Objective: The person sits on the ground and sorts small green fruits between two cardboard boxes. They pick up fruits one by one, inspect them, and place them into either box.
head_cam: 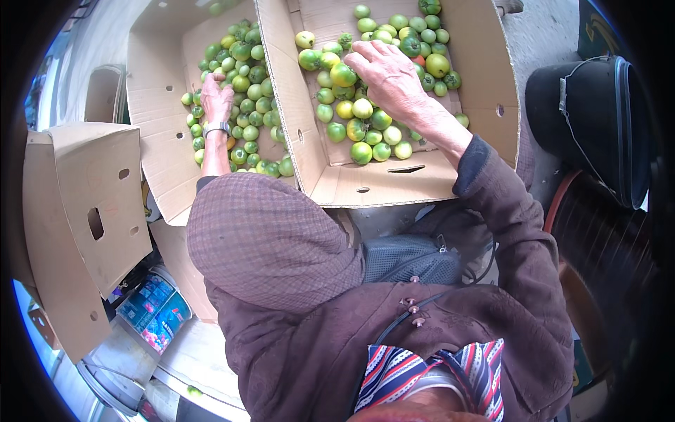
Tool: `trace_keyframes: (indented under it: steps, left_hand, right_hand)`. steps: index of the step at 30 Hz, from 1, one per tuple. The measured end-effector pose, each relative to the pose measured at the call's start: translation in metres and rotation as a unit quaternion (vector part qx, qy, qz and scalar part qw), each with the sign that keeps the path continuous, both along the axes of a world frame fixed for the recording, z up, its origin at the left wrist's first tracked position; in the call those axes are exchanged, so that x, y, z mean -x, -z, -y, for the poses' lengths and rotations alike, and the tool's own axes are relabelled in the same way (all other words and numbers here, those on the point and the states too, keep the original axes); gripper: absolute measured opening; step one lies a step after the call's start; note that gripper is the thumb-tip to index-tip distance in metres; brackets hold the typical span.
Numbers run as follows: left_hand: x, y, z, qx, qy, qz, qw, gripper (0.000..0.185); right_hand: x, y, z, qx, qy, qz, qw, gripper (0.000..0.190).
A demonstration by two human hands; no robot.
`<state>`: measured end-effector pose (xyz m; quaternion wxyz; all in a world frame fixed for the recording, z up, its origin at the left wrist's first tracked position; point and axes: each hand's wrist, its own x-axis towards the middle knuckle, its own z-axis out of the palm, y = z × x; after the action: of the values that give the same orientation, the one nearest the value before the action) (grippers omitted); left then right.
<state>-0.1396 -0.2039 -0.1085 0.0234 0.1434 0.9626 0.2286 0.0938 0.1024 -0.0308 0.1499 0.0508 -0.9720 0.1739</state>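
Two open cardboard boxes stand side by side before me. Small green tomatoes (255,92) lie in the left box (153,100), with an orange one (231,143) near my wrist. My left hand (217,99), wearing a metal-banded watch (217,127), reaches in among them with its fingers bent down; whether it grips one is hidden. Larger green and yellowish tomatoes (362,108) fill part of the right box (485,68), and a reddish one (419,60) shows among them. Over these hangs my right hand (387,74), fingers curled downward, its palm side out of sight.
On the right a black bucket (564,105) with a wire handle lies tilted. More cardboard (100,195) stands at the left, above a printed bucket (158,306) and a pale bucket (113,364). A grey mesh bag (395,258) hangs at my waist, with a cable beside it.
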Motion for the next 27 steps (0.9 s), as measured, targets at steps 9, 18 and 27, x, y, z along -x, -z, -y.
trace_keyframes:
  steps: [9, 18, 27]
  left_hand:
    - [-0.02, -0.096, -0.064, -0.465, 0.013, 0.078, 0.882, 0.049]
    - [-0.133, -0.157, -0.131, -0.232, 0.342, 0.039, 0.91, 0.074]
    - [-0.036, -0.101, -0.079, -0.405, 0.036, 0.001, 0.914, 0.038]
  right_hand:
    - [0.005, 0.002, 0.011, 0.062, -0.01, -0.134, 0.989, 0.045]
    - [0.003, -0.02, 0.019, 0.143, -0.037, -0.256, 0.955, 0.063]
    - [0.005, 0.011, -0.008, 0.044, 0.091, -0.101, 0.99, 0.048]
